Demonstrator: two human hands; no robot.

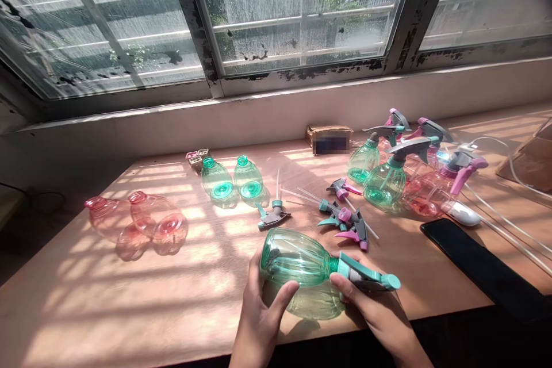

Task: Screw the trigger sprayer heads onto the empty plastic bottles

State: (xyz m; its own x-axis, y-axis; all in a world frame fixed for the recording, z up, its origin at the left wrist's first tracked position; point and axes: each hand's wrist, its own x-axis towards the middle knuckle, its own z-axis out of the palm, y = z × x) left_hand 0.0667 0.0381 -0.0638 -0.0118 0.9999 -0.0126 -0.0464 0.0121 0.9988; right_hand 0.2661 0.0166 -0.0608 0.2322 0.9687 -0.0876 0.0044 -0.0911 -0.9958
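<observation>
A clear green spray bottle (295, 257) lies sideways in the air over the table's front edge, its base to the left. Around its body is my left hand (264, 305), thumb on the near side. At the neck, my right hand (371, 305) grips the grey and teal spray head (360, 273), the thumb by the collar. The head sits at the bottle's mouth; how tightly, I cannot tell. Beyond my hands lie a loose teal spray head (275, 215) and several pink and teal spray heads (345, 215) with thin tubes.
Two open green bottles (233, 181) and two open pink bottles (138, 218) stand to the left. Several bottles with spray heads (386, 184) are grouped at the right, near a white mouse (464, 214), cables and a black phone-like slab (478, 264). A small box (328, 139) sits by the wall.
</observation>
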